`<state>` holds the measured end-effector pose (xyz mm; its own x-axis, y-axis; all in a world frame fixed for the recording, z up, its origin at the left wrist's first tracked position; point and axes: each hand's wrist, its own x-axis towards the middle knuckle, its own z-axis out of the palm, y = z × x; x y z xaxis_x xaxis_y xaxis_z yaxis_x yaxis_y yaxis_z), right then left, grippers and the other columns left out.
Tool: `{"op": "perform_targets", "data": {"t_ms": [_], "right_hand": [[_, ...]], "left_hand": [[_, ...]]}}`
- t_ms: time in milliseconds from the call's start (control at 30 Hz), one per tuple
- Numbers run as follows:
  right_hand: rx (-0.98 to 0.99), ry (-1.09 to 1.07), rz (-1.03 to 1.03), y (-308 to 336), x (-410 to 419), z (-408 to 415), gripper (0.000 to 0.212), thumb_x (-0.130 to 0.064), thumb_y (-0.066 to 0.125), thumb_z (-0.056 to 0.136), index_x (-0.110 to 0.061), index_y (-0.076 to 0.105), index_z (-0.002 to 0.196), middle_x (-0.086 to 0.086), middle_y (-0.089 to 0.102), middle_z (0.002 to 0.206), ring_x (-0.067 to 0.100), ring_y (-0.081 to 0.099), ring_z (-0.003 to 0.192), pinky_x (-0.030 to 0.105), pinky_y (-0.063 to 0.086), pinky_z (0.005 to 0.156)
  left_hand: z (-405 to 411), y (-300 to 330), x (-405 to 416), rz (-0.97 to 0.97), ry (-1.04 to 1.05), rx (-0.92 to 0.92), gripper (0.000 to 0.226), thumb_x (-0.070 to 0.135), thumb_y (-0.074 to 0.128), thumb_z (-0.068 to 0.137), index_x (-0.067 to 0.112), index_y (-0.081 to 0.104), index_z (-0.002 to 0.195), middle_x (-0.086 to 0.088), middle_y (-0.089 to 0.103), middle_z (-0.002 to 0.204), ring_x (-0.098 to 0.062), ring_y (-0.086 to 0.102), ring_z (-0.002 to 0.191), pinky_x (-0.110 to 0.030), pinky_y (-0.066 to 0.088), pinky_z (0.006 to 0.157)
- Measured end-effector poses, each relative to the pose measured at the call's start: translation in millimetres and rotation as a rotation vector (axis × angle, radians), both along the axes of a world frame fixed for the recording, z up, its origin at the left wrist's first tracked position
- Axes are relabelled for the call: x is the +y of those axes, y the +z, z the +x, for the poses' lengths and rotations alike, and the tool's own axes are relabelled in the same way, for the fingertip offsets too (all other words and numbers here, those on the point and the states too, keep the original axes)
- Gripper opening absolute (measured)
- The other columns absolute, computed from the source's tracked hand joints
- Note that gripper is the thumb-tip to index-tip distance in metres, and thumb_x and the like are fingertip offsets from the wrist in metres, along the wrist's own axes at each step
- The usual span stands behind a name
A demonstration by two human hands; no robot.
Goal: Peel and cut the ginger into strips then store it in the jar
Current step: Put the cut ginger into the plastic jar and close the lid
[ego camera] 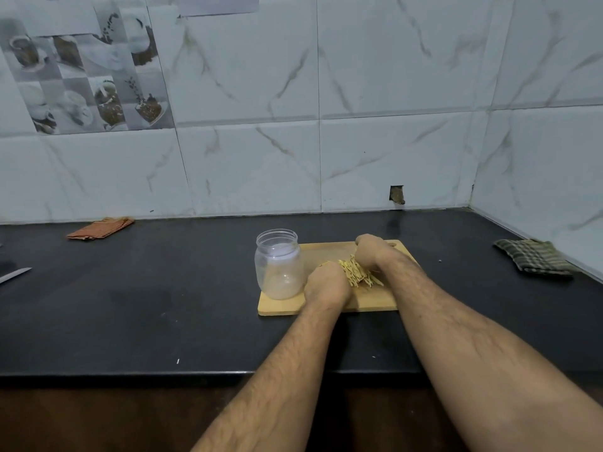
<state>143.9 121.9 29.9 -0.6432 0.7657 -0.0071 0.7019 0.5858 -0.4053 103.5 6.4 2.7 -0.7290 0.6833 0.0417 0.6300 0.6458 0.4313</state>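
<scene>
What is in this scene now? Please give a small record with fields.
strips: ginger strips heaped on cutting board
hands: left hand and right hand cup the heap from both sides
jar: jar open, upright on board's left end, no strips visible inside
knife: knife at far left of counter

wooden board [329, 306], clear jar [278, 265], glossy tiles [391, 76]
</scene>
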Motion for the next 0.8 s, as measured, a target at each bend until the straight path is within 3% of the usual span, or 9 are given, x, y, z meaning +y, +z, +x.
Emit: {"op": "perform_targets", "data": {"t_ms": [67, 167, 267, 333, 400, 500, 567, 733, 800], "right_hand": [[-0.018, 0.044, -0.017, -0.6, -0.4, -1.2, 0.033, 0.005, 0.043, 0.088, -0.008, 0.065, 0.108, 0.009, 0.068, 0.107, 0.026, 0.063, 0.095, 0.034, 0.053, 0.079], [-0.042, 0.105, -0.058, 4.9, -1.0, 1.2, 0.032, 0.009, 0.042, 0.082, 0.003, 0.070, 0.097, 0.014, 0.069, 0.090, 0.029, 0.065, 0.084, 0.034, 0.051, 0.068], [-0.012, 0.093, -0.087, 13.6, 1.3, 4.8, 0.036, 0.007, 0.043, 0.083, 0.002, 0.070, 0.105, 0.014, 0.072, 0.097, 0.026, 0.066, 0.080, 0.039, 0.059, 0.076], [-0.004, 0.037, -0.090, 19.1, 1.7, 10.0, 0.027, 0.000, 0.047, 0.088, -0.002, 0.069, 0.103, 0.013, 0.070, 0.094, 0.024, 0.066, 0.077, 0.041, 0.060, 0.080], [-0.052, -0.013, -0.096, 22.9, -1.7, 14.8, 0.015, -0.019, 0.058, 0.094, -0.007, 0.068, 0.096, 0.009, 0.068, 0.087, 0.021, 0.066, 0.075, 0.042, 0.059, 0.082], [-0.127, -0.039, -0.206, 19.2, -8.2, 13.9, 0.036, -0.047, 0.066, 0.091, -0.012, 0.060, 0.094, 0.006, 0.064, 0.090, 0.021, 0.066, 0.081, 0.038, 0.058, 0.077], [-0.119, -0.034, -0.247, 16.1, -13.6, 8.8, 0.048, -0.059, 0.068, 0.084, -0.014, 0.059, 0.100, 0.006, 0.064, 0.096, 0.022, 0.067, 0.085, 0.039, 0.059, 0.082], [-0.178, -0.059, -0.278, 18.3, -28.9, -2.3, 0.074, -0.076, 0.073, 0.063, -0.013, 0.059, 0.100, 0.009, 0.065, 0.103, 0.029, 0.067, 0.100, 0.047, 0.054, 0.095], [-0.189, -0.089, -0.267, 13.7, -28.4, -7.6, 0.092, -0.081, 0.073, 0.052, -0.015, 0.060, 0.115, 0.010, 0.064, 0.118, 0.032, 0.065, 0.106, 0.050, 0.052, 0.095]], "left_hand": [[-2.7, 0.9, -0.8, -0.003, -0.032, -0.015, 0.030, 0.007, 0.057, 0.090, 0.008, 0.064, 0.119, -0.011, 0.066, 0.124, -0.029, 0.063, 0.113, -0.034, 0.051, 0.087], [-5.6, 0.7, -0.3, 0.018, -0.092, -0.010, 0.034, 0.006, 0.064, 0.084, 0.012, 0.063, 0.117, -0.009, 0.068, 0.118, -0.029, 0.064, 0.110, -0.032, 0.050, 0.082], [-4.9, 0.9, -3.9, 0.071, -0.091, 0.020, 0.036, 0.004, 0.057, 0.089, 0.012, 0.061, 0.124, -0.011, 0.066, 0.122, -0.030, 0.061, 0.115, -0.034, 0.050, 0.089], [-5.1, -0.5, -6.6, 0.111, -0.056, 0.079, 0.035, 0.003, 0.050, 0.092, 0.009, 0.061, 0.124, -0.012, 0.063, 0.125, -0.031, 0.060, 0.116, -0.035, 0.049, 0.092], [-3.7, -0.9, -10.6, 0.117, -0.012, 0.112, 0.031, 0.003, 0.047, 0.093, 0.006, 0.062, 0.119, -0.014, 0.060, 0.126, -0.031, 0.059, 0.115, -0.035, 0.048, 0.092], [-2.7, -2.9, -12.7, 0.079, 0.020, 0.099, 0.028, 0.004, 0.047, 0.094, 0.004, 0.064, 0.116, -0.015, 0.061, 0.125, -0.030, 0.061, 0.113, -0.034, 0.049, 0.088], [-2.2, -3.7, -11.2, 0.084, 0.026, 0.076, 0.029, 0.004, 0.046, 0.096, 0.006, 0.064, 0.118, -0.014, 0.064, 0.123, -0.029, 0.061, 0.113, -0.034, 0.049, 0.088], [-6.4, -6.6, -13.2, 0.176, 0.067, -0.035, 0.031, 0.009, 0.047, 0.097, 0.011, 0.065, 0.123, -0.011, 0.067, 0.121, -0.030, 0.063, 0.112, -0.034, 0.049, 0.086], [-9.6, -9.4, -16.4, 0.217, 0.089, -0.079, 0.030, 0.011, 0.046, 0.098, 0.012, 0.068, 0.118, -0.012, 0.068, 0.117, -0.030, 0.063, 0.108, -0.034, 0.047, 0.079]]}}
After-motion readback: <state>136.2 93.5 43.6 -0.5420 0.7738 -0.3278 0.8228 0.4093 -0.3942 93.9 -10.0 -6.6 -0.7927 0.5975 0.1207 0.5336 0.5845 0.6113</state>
